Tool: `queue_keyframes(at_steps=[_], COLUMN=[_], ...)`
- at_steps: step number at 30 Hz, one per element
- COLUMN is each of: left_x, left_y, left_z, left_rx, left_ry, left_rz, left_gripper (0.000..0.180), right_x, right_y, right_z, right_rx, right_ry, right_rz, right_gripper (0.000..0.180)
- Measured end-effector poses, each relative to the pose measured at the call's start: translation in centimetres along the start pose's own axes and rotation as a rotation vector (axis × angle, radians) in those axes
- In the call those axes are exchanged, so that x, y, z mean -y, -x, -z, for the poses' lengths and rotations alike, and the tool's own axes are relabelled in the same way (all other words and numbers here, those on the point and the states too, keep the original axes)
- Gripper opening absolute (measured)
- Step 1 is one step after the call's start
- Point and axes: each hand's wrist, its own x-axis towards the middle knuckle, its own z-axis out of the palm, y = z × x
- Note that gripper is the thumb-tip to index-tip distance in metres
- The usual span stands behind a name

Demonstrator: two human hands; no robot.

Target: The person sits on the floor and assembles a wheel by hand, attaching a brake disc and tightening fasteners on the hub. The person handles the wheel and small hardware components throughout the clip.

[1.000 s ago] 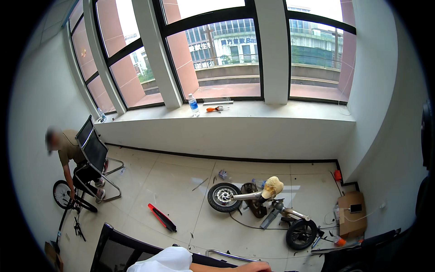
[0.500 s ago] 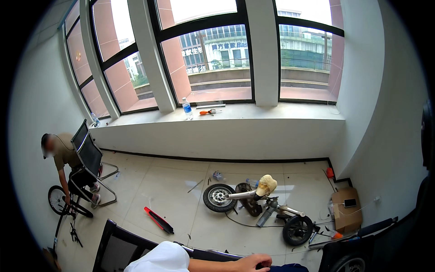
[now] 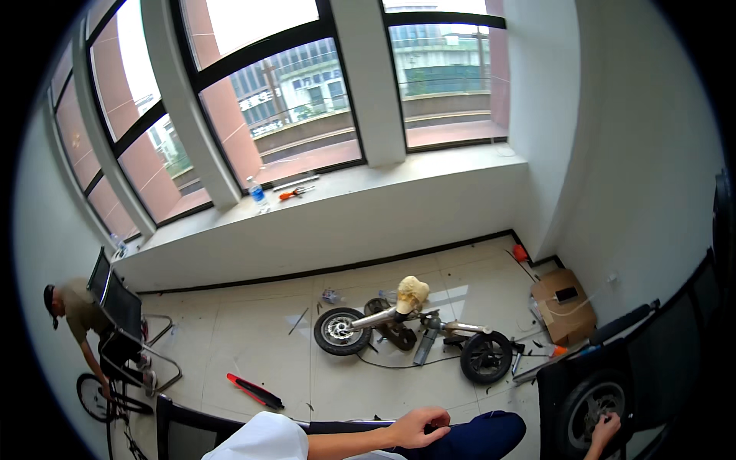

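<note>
Fingers of your left hand (image 3: 420,428), half past five, curl loosely over your thigh (image 3: 487,433), seemingly empty. At four o'clock, your right hand (image 3: 606,431) bends its fingers at the wheel (image 3: 590,408); whether they grip it, I cannot tell. Its tyre (image 3: 569,418) looks fitted; any remaining work there is unclear. Beyond, at five, scooter parts (image 3: 426,346) lie apparently part-assembled.

**Lettering outside and on the sill, too blurred to read**

Through the wide window (image 3: 264,54), a building (image 3: 314,88) bears sign lettering: pale characters on its darker left part, bluish ones on the paler front to the right, both smeared past reading. On the windowsill (image 3: 399,178), a clear plastic bottle (image 3: 257,196) wears a blue label, its print too small to make out
</note>
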Motion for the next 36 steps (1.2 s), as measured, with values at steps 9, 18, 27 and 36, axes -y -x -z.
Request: queue_keyframes(at_steps=[9, 18, 27, 36], left_x=[0.4, -1.5, 3.2, 6.0], left_y=[-7.5, -16.0, -26.0, -27.8], left_z=[-7.0, -19.2, -32.9, -34.7], left_rx=[-0.008, 0.363, 0.187, 0.223], left_ry=[-0.046, -0.093, -0.167, 0.139], left_rz=[-0.147, -0.169, -0.140, 0.160], left_gripper=[0.006, 0.027, 0.052, 0.025], right_x=[14.0, 15.1, 15.8, 15.0], right_y=[0.0, 0.9, 0.2, -0.7], right_z=[3.7, 7.3, 7.9, 9.7], right_rx=[0.050, 0.191, 0.268, 0.400], right_ry=[-0.125, -0.242, -0.265, -0.191], right_rz=[-0.059, -0.193, -0.193, -0.037], right_gripper=[0.020, 0.020, 0.021, 0.020])
